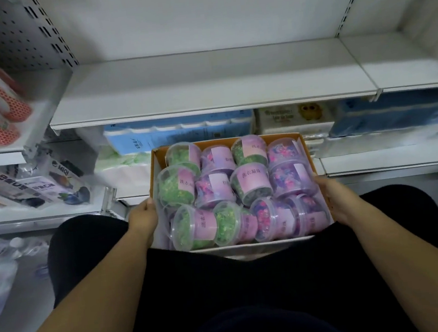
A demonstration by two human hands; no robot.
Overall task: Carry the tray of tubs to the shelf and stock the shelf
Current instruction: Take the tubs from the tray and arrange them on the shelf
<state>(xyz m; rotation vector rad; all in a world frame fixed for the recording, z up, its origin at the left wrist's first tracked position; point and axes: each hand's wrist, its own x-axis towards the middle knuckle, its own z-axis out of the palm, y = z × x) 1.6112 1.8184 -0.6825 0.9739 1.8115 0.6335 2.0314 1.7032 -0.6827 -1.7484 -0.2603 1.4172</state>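
Cardboard tray (pixel 309 157) of tubs (pixel 251 181) sits gripped between left hand (pixel 142 218) and right hand (pixel 333 197).

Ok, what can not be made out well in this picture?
Head view only:
Fingers of left hand and right hand: hidden by the cardboard tray walls they grip.
Tray's near wall: mostly behind dark clothing.
Tubs: any lower layer is covered by the top ones.
Blue packs at the right: motion-blurred.

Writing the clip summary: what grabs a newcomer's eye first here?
A cardboard tray packed with clear tubs of green and purple contents fills centre frame, the left hand and right hand gripping its sides. Just above runs a wide white shelf; red-patterned packs stand at far left.
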